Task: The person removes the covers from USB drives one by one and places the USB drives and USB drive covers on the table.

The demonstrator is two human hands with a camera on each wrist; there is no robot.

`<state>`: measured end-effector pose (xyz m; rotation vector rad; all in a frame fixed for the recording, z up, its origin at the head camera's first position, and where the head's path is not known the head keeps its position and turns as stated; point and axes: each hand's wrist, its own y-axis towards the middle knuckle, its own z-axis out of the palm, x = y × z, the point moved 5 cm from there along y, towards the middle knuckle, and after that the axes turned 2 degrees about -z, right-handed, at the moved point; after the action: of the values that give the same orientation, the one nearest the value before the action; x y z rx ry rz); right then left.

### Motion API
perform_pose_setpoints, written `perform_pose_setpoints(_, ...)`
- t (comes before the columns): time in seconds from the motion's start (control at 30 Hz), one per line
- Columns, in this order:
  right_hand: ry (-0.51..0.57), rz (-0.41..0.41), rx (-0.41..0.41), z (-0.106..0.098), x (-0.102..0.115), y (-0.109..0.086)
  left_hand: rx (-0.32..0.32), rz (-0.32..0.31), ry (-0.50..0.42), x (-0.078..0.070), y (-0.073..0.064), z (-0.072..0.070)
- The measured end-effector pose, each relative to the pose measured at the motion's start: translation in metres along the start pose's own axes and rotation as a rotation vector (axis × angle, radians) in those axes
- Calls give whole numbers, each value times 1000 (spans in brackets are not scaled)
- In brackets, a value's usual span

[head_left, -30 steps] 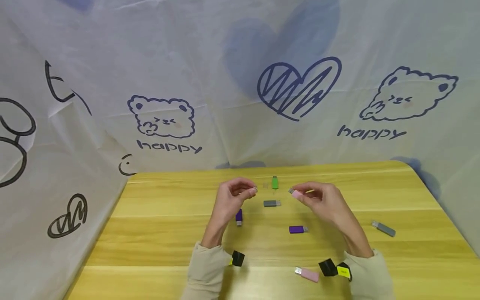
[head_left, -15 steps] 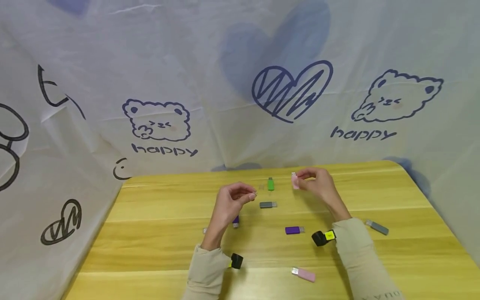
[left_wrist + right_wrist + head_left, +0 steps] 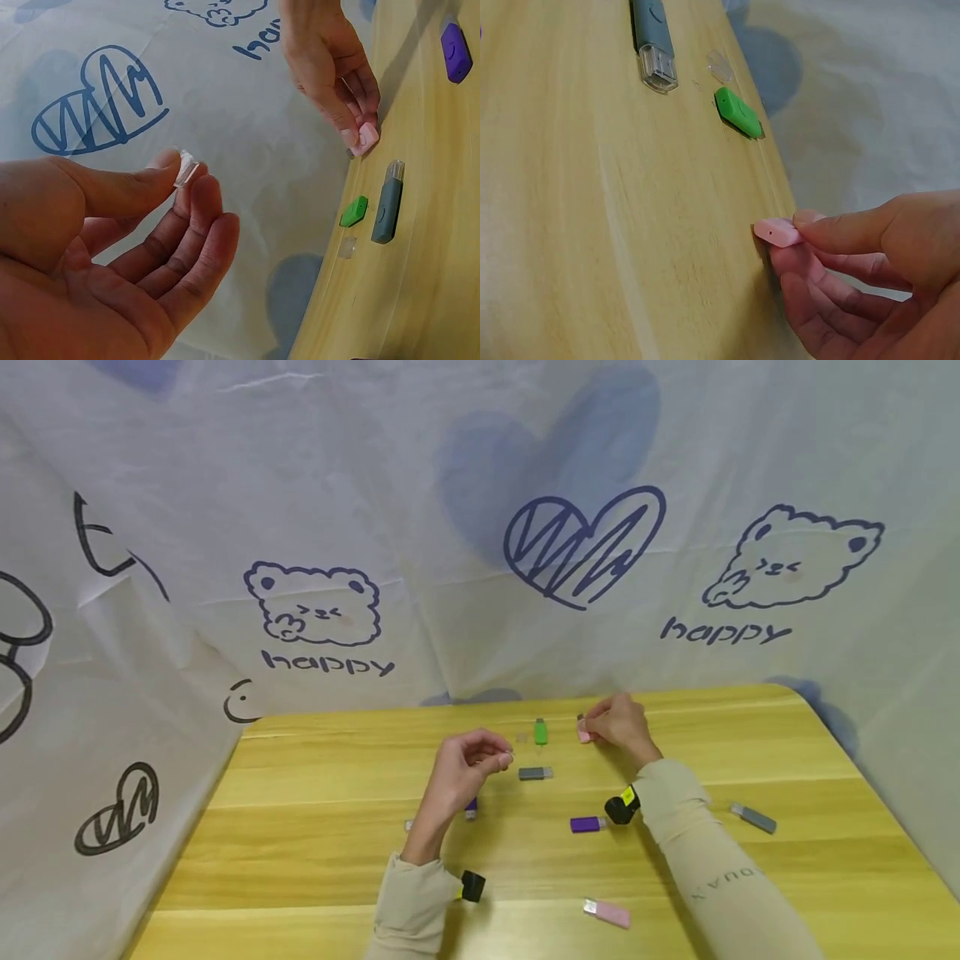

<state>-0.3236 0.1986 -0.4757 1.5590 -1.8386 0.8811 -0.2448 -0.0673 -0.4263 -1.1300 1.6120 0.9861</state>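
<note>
My right hand [image 3: 624, 727] pinches a pink USB stick [image 3: 774, 232] between thumb and fingers, close over the tabletop near its far edge. Its plug end points away toward the cloth. To its left lies a green USB stick [image 3: 541, 732], uncapped, with a small clear cap [image 3: 719, 66] on the wood beside it. Raised above the table, my left hand [image 3: 461, 772] pinches another clear plastic cap [image 3: 186, 172] between thumb and index finger, the other fingers loosely bent.
Around the hands lie a capped grey USB stick [image 3: 531, 773], two purple sticks [image 3: 585, 825], a second pink stick [image 3: 609, 913] in front and a grey stick [image 3: 754, 818] at right. A printed cloth [image 3: 450, 527] hangs behind the wooden table [image 3: 300, 860].
My right hand has moved away from the left hand toward the far edge, turned the pink USB stick plug-outward and lowered it to the table. The left hand stays nearly still with its cap.
</note>
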Motion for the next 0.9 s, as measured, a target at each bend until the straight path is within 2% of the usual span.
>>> perform_pose_setpoints(0.27, -148, -56, -44, 0, -1, 2, 27, -24, 22, 2, 0, 5)
perform_pose_setpoints(0.47, -196, -99, -66, -1, -1, 1, 34, -19, 25, 3, 1, 8)
perform_pose_setpoints(0.63, -113, -126, -95, -14, 2, -18, 47, -26, 34, 5, 1, 13)
perform_pose_setpoints(0.77, -4, -177, -99, -29, 5, -43, 58, -1, 65, 7, 2, 19)
perform_pose_setpoints(0.9, 62, -233, -94, -43, 11, -72, 70, 5, 99, 8, 5, 25)
